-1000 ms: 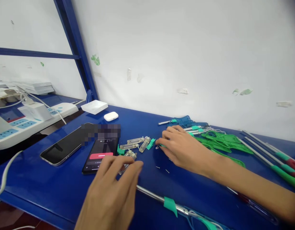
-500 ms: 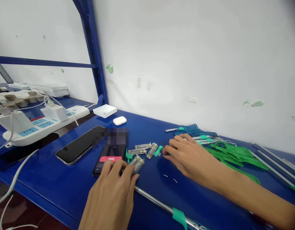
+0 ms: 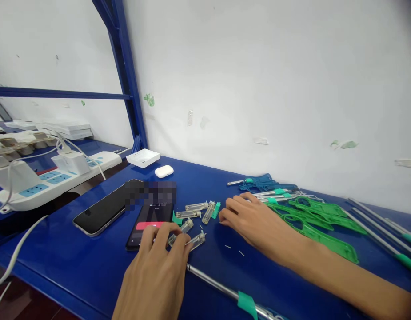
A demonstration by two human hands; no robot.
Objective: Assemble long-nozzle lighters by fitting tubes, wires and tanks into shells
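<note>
My left hand [image 3: 155, 262] is at the front left of the blue table, its thumb and fingers closed on a small clear plastic cartridge [image 3: 196, 241] with a pale end fitting. A second clear cartridge [image 3: 185, 226] lies at its fingertips, touching or very near them. More such cartridges [image 3: 209, 212] lie just behind, beside bits of green tape [image 3: 216, 210]. My right hand [image 3: 245, 218] rests to the right of this group, fingers curled down; anything under them is hidden. Two thin white pins [image 3: 241, 253] lie before it.
Two phones [image 3: 107, 209] lie at left, near a white earbud case [image 3: 164, 171] and a white box [image 3: 143, 158]. A metal rod [image 3: 212, 281] with green tape lies in front. Green plastic pieces [image 3: 328, 240], blue pieces [image 3: 258, 181] and more rods are at right. A power strip [image 3: 58, 178] stands beyond the left edge.
The two cartridges at my left hand have spread apart; one now points out from the thumb side. My right hand stays curled in about the same place. The view has shifted slightly.
</note>
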